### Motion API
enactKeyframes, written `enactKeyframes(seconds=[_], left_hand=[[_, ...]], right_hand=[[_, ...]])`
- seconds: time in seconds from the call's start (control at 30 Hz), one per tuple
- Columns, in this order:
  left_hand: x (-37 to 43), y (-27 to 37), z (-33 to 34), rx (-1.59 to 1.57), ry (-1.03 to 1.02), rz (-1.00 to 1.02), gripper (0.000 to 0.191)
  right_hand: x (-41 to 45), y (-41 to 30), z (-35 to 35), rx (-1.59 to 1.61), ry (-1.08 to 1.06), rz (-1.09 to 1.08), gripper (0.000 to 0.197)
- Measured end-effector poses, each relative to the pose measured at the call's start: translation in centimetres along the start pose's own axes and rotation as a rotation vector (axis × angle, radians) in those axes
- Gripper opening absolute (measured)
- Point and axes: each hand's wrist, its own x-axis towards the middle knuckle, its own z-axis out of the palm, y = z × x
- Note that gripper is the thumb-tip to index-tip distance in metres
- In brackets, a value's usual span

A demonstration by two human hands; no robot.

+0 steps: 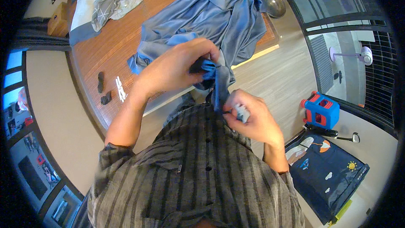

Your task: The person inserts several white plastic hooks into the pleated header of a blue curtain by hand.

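A large blue satin cloth [202,15] lies in folds over the front of a reddish-brown bed mat [126,47]. One gathered end of it rises off the mat towards my chest. My left hand [183,63] pinches this bunched end between thumb and fingers. Lower and to the right, my right hand [253,114] grips a hanging strip of the same cloth. A small pale, crumpled piece [242,113] shows among the right fingers; what it is, I cannot tell. Both hands are in front of my striped shirt, and the fingertips are partly hidden or blurred.
White clips [120,89] and small dark items [100,82] lie on the mat at left, with patterned bedding [110,3] farther back. A round metal base [272,3] stands beyond the bed. At right are a blue-and-red plastic stool [320,110] and a dark printed bag [329,167].
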Motion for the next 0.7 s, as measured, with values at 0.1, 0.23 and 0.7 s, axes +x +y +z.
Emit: enactKeyframes(seconds=[0.1,0.23,0.7], left_hand=[[-0.5,-0.9,0.6,0.072,0.068,0.081,0.053],[-1.4,-1.2,2.2,0.187,0.093,0.017,0.057],[-2.9,1.8,1.5,0.207,0.4,0.301,0.044]], right_hand=[[0.5,-0.5,1.8,-0.047,-0.051,-0.071,0.024],[1.2,-1.1,2.3,-0.096,-0.098,-0.063,0.023],[4.8,3.4,0.5,0.054,0.386,-0.276,0.058]])
